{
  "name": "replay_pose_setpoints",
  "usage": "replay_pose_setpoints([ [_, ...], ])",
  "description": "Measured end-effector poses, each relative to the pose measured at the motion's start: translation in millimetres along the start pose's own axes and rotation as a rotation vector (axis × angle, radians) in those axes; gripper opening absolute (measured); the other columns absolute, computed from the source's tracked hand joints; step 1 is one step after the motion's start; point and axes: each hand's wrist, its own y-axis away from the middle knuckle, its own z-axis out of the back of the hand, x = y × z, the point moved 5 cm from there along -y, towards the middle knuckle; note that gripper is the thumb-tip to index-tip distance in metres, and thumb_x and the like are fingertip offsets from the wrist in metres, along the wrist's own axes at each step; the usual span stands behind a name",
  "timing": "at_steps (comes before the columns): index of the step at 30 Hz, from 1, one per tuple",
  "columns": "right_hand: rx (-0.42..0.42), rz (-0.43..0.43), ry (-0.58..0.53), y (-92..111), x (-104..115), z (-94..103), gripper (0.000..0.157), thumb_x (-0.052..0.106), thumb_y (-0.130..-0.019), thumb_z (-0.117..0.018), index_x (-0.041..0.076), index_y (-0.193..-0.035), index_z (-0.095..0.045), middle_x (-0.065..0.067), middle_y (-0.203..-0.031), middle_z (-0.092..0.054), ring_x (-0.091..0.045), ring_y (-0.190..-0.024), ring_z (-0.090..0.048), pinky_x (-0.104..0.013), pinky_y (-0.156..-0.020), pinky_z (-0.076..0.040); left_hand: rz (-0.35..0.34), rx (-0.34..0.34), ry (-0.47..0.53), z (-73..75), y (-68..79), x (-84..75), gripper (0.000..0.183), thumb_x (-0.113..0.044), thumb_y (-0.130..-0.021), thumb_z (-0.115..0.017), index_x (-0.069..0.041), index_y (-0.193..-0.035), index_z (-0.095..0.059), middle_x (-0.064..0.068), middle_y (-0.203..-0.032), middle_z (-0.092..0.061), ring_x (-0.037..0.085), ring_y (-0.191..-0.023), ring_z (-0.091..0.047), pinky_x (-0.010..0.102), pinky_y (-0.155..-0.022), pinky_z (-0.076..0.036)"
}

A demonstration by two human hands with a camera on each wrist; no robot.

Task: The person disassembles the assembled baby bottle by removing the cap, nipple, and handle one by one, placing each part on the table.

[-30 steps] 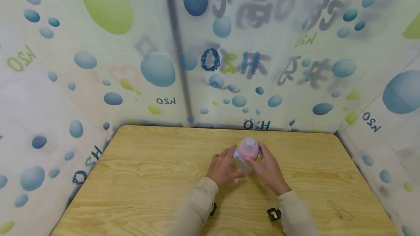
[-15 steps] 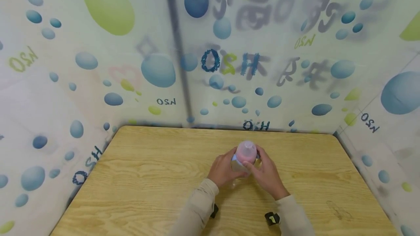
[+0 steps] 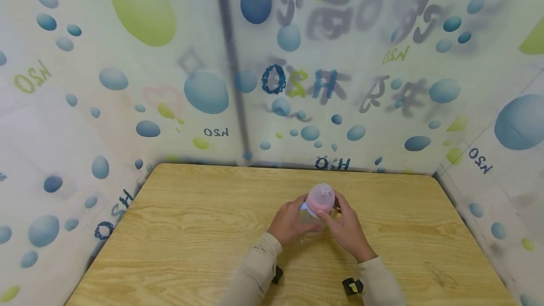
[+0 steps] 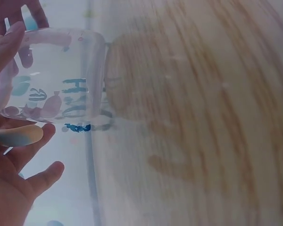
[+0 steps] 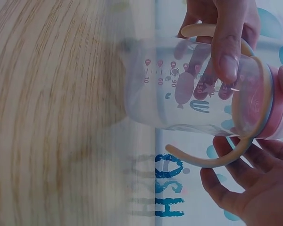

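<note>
A clear baby bottle (image 3: 321, 196) with a pink collar and a see-through domed cap is held between both hands. My left hand (image 3: 290, 221) grips the bottle body from the left, its thumb across the near side in the right wrist view. My right hand (image 3: 350, 228) holds the top from the right, thumb at the pink collar (image 5: 276, 103) and fingers beside a curved handle (image 5: 212, 162). Red measuring marks (image 5: 173, 70) and coloured prints show on the body. The bottle's base is close over the wooden table (image 3: 204, 230).
Walls patterned with blue and green spots and lettering (image 3: 297, 81) enclose the table's back and sides. The table's back edge (image 3: 238, 167) runs close to the wall. Black wrist-worn devices (image 3: 352, 287) show beside the sleeves.
The bottle has come slightly toward me and down in the head view. My left hand has closed in further around the body. The right thumb stays at the collar.
</note>
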Motion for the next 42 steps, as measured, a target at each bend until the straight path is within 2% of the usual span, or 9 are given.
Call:
replay_pose_setpoints([
  [9, -0.018, 0.005, -0.023, 3, -1, 2.1, 0.062, 0.027, -0.094, -0.070, 0.005, -0.146, -0.042, -0.017, -0.139, -0.055, -0.033, -0.119, -0.056, -0.059, -0.096, -0.045, -0.014, -0.011, 0.004, 2.0, 1.5, -1.8, 0.082, -0.046, -0.074, -0.086, -0.012, -0.142, -0.053, 0.003, -0.132, -0.064, 0.018, -0.116, -0.062, 0.040, -0.097, -0.050],
  [20, -0.036, 0.025, -0.060, 4, 0, 3.5, 0.058, 0.022, -0.094, -0.071, 0.006, -0.143, -0.046, -0.012, -0.135, -0.058, -0.026, -0.114, -0.057, -0.052, -0.093, -0.047, -0.024, -0.006, 0.036, 6.8, 5.1, -5.4, 0.078, -0.041, -0.075, -0.086, -0.013, -0.141, -0.055, 0.002, -0.135, -0.062, 0.019, -0.122, -0.060, 0.041, -0.100, -0.049],
  [29, -0.048, 0.050, -0.106, 7, 2, 5.4, 0.055, 0.013, -0.094, -0.069, 0.008, -0.144, -0.047, -0.012, -0.137, -0.057, -0.027, -0.121, -0.053, -0.056, -0.095, -0.046, -0.050, 0.003, 0.037, 11.7, 6.8, -8.7, 0.075, -0.046, -0.075, -0.085, -0.018, -0.139, -0.057, -0.004, -0.132, -0.064, 0.012, -0.115, -0.061, 0.036, -0.095, -0.051],
  [36, -0.061, 0.057, -0.106, 12, 9, 9.3, 0.061, 0.009, -0.093, -0.070, 0.009, -0.148, -0.044, -0.008, -0.141, -0.055, -0.007, -0.122, -0.050, -0.045, -0.097, -0.045, -0.075, -0.030, 0.002, 16.7, 10.7, -14.2, 0.073, -0.042, -0.073, -0.088, -0.022, -0.137, -0.059, -0.006, -0.126, -0.066, 0.008, -0.104, -0.062, 0.031, -0.085, -0.052],
  [40, -0.061, 0.051, -0.124, 14, 11, 10.6, 0.059, 0.008, -0.092, -0.070, 0.009, -0.146, -0.045, -0.007, -0.139, -0.057, -0.004, -0.121, -0.050, -0.035, -0.098, -0.044, -0.102, -0.065, -0.034, 20.0, 14.5, -16.5, 0.074, -0.042, -0.072, -0.089, -0.020, -0.137, -0.060, -0.003, -0.124, -0.067, 0.011, -0.103, -0.062, 0.032, -0.083, -0.052],
  [42, -0.062, 0.055, -0.125, 15, 13, 10.8, 0.059, 0.008, -0.092, -0.071, 0.008, -0.145, -0.046, -0.007, -0.138, -0.057, -0.004, -0.120, -0.050, -0.034, -0.098, -0.044, -0.110, -0.078, -0.055, 20.9, 16.0, -17.0, 0.075, -0.042, -0.071, -0.089, -0.019, -0.137, -0.060, -0.002, -0.124, -0.067, 0.012, -0.103, -0.062, 0.032, -0.084, -0.052],
])
